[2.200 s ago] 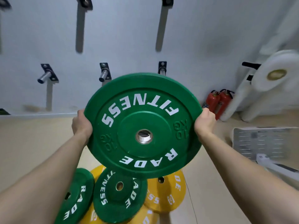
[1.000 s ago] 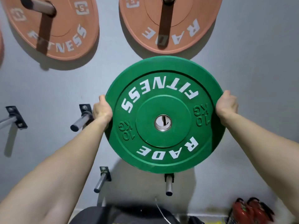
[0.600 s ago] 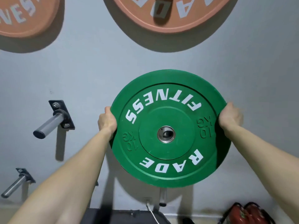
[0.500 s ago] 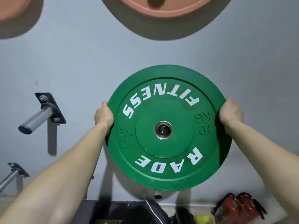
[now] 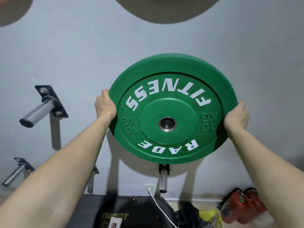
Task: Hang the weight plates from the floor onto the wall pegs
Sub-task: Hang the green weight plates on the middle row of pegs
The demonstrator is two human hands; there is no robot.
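Green plate (image 5: 172, 109) mid-hang, left hand (image 5: 105, 106) and right hand (image 5: 236, 117) gripping its rim; next I'd seat it on the peg between them.

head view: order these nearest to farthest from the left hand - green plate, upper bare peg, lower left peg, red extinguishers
1. green plate: gripped at its left edge by the left hand.
2. upper bare peg: about level with the hand, to its left.
3. lower left peg: lower down, far left.
4. red extinguishers: bottom right, beyond the plate.
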